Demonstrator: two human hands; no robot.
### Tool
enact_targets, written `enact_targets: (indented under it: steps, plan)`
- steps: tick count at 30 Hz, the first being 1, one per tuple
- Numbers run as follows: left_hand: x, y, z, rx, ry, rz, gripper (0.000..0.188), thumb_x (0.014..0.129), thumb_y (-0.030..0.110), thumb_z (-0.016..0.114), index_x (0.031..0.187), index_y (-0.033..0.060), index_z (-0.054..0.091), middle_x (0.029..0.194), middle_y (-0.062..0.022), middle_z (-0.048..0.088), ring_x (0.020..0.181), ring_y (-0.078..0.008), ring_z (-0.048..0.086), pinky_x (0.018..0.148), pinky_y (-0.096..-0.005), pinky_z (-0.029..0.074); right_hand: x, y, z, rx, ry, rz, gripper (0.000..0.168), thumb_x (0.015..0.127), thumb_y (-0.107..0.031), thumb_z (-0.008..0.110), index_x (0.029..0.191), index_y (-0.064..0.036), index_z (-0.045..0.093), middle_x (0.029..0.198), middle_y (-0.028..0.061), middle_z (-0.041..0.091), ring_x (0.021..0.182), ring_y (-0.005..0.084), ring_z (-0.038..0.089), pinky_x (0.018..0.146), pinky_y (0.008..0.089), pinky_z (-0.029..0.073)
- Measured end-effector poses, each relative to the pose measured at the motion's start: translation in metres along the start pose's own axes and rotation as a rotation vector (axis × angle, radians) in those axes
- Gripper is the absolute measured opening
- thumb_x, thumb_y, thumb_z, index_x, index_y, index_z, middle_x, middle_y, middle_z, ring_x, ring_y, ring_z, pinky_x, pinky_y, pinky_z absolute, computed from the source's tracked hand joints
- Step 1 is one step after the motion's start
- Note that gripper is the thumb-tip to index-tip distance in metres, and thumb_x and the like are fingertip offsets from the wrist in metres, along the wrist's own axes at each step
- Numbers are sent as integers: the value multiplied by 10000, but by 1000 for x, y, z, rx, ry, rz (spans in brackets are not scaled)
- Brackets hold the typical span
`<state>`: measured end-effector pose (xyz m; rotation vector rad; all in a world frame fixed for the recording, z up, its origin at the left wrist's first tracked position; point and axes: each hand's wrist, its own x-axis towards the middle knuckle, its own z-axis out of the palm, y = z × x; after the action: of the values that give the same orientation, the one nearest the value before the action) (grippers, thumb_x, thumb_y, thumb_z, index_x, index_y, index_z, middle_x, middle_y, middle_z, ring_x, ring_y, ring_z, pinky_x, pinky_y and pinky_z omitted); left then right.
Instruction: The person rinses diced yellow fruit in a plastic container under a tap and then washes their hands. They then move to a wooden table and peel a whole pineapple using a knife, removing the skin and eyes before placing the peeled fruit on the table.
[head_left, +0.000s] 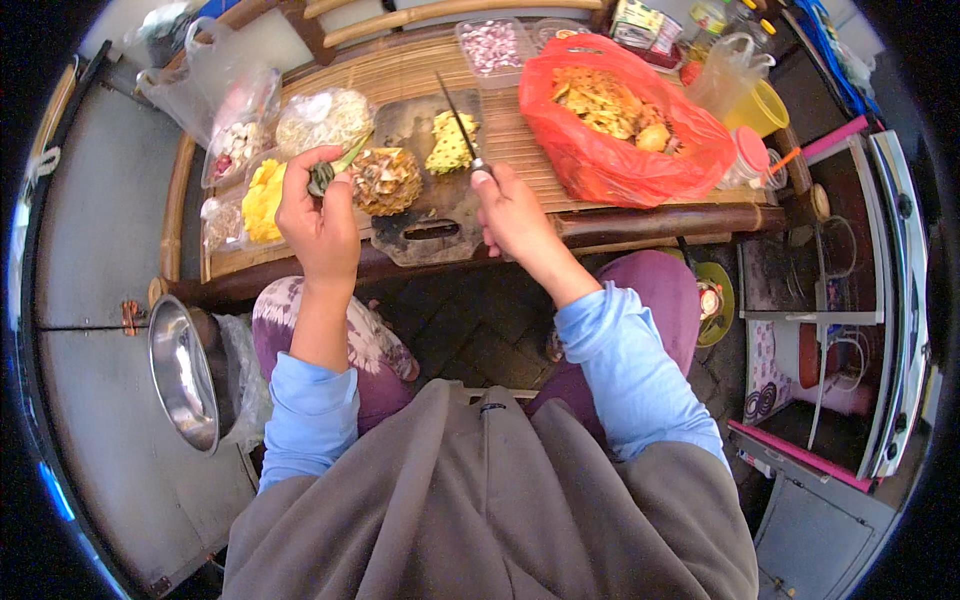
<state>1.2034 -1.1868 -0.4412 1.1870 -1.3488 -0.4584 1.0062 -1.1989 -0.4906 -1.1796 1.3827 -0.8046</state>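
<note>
My left hand (321, 225) grips the green leafy end (352, 154) of an unpeeled pineapple (388, 181), which is tilted beside the board's left part. In my right hand (514, 214) is a knife (456, 112) by its dark handle, its blade pointing up and away from me. A dark, worn wooden cutting board (397, 116) with a handle slot lies on the bamboo table, its slotted end over the near edge. Beyond the blade, on the board, sits a peeled yellow pineapple piece (450, 142) dotted with eyes.
A red plastic bag (555, 150) holds pineapple peelings (600, 101). Around the board are a tub of chopped shallots (491, 45), bagged bean sprouts (326, 120), yellow pieces (262, 199) in a tub, and garlic (232, 142). A steel basin (180, 375) stands low at left.
</note>
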Motion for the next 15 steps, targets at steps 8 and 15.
enact_targets:
  steps: [8, 15]
  plan:
    - [14, 42, 121, -46, -253, 218, 199, 814, 71, 599, 1011, 49, 607, 817, -96, 666, 726, -231, 639, 650, -336, 492, 14, 16, -4, 103, -93, -66, 297, 941, -272, 478, 1042, 8, 484, 592, 116, 573, 413, 209, 544, 369, 366, 455]
    - [11, 53, 223, 485, -608, 231, 647, 786, 397, 674, 1334, 115, 475, 1304, -188, 511, 1212, -422, 464, 1003, -459, 390, 66, 80, 11, 45, 29, -266, 272, 967, -307, 502, 860, -57, 495, 802, 54, 529, 812, 189, 513, 751, 356, 445]
